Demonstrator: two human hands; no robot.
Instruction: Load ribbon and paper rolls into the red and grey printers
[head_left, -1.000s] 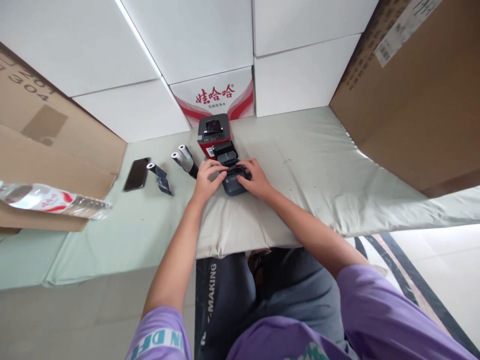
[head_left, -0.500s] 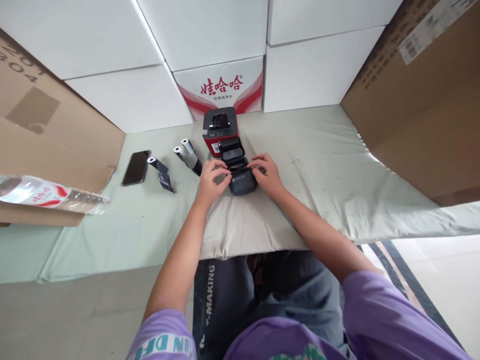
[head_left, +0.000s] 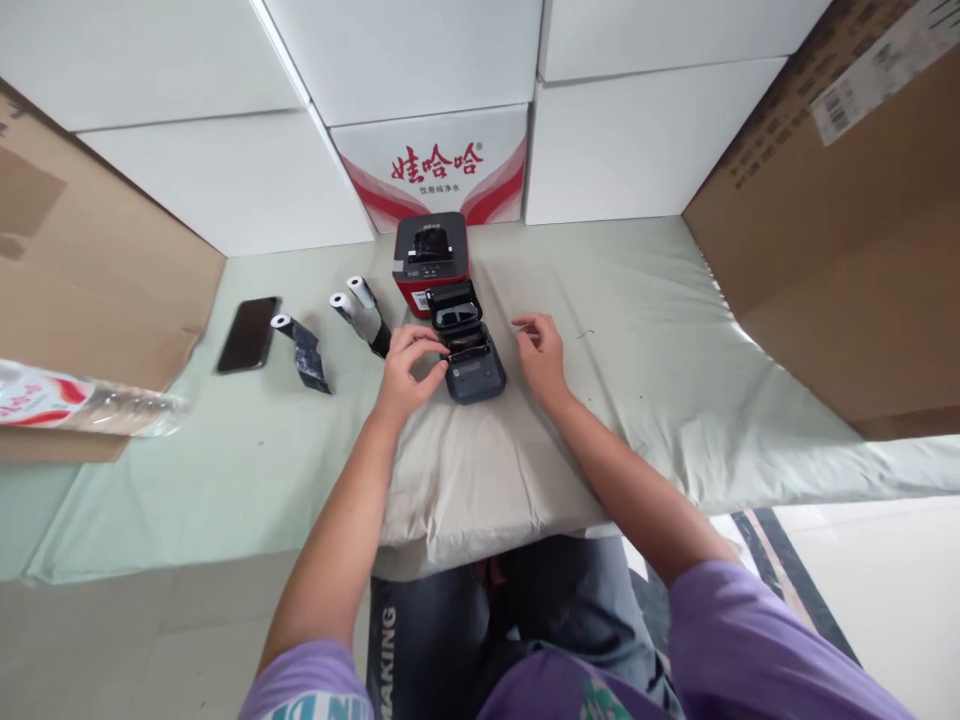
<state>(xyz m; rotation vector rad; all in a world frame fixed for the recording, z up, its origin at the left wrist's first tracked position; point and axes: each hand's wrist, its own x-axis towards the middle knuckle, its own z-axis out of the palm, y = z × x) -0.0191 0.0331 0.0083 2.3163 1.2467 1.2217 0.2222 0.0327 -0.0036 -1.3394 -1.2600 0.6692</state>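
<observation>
A small dark grey label printer [head_left: 475,372] lies on the pale cloth with its lid [head_left: 454,303] flipped open toward the back. My left hand [head_left: 406,366] grips its left side, thumb and fingers against the open paper bay. My right hand [head_left: 540,354] hovers just right of the printer, fingers loosely curled, holding nothing. Behind it stands a red and black printer [head_left: 430,250].
Two paper rolls [head_left: 358,308] and a third roll with dark wrapping [head_left: 298,345] lie left of the printers, beside a black phone [head_left: 247,334]. A water bottle [head_left: 82,400] rests on a cardboard box at left. White cartons line the back; a large cardboard box [head_left: 847,220] stands right.
My right hand has let go of the small printer and drawn away to the right. My left hand stays on it. The view has shifted slightly.
</observation>
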